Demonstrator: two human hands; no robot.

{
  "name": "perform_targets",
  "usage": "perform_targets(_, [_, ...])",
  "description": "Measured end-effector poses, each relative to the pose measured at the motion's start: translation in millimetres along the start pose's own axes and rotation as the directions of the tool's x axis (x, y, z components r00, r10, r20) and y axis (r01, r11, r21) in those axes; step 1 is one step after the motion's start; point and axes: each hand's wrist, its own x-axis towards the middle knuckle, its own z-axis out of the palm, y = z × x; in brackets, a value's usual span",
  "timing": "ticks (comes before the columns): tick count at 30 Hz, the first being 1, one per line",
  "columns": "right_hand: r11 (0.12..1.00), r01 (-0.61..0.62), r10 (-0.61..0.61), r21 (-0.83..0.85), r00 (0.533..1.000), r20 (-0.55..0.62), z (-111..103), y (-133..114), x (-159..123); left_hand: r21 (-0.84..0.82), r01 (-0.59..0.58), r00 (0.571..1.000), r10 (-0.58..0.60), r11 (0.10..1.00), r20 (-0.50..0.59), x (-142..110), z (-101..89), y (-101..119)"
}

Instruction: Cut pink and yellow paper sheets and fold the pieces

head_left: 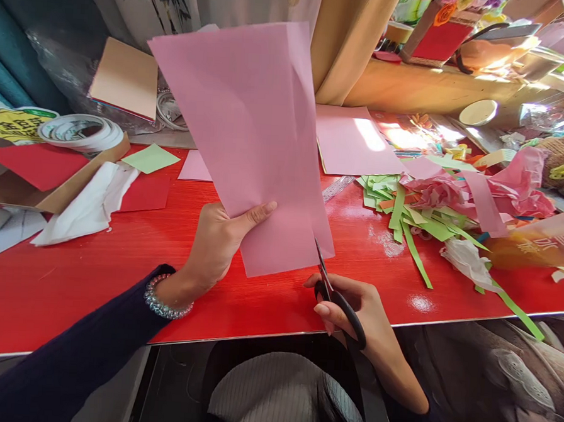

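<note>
A large pink sheet of paper (263,122) is held up off the table, tilted toward me. My left hand (224,239) grips its lower left side, thumb on the front and the other fingers hidden behind. Black-handled scissors (341,305) are in my right hand (362,309), with fingers through the loops. Their blades meet the sheet's bottom edge near its right corner, where a short cut runs upward and sets off a narrow strip along the right side.
Green paper strips (418,224) and crumpled pink paper (444,191) lie to the right. A pink paper stack (356,139) sits behind. On the left are a cardboard box (60,193), tape rolls (80,131), a white tissue (88,204) and a green square (152,158) on the red table (132,266).
</note>
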Motion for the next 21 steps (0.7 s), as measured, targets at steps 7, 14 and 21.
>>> perform_targets(7, [0.999,-0.012,0.011,-0.035,1.0,-0.01,1.7,-0.1,0.2,0.018,-0.001,1.0,0.0,1.0,0.031,-1.2,-1.3,-1.8])
perform_targets(14, [0.998,0.028,-0.032,-0.065,0.997,-0.076,6.0,-6.4,-1.9,0.028,0.043,0.998,-0.045,0.999,0.049,-2.4,-0.3,-2.4])
perform_targets(21, [0.995,0.024,-0.032,-0.092,0.996,-0.081,7.1,-3.7,-1.6,0.042,0.051,0.997,-0.053,0.998,0.055,-3.7,-0.8,-2.8])
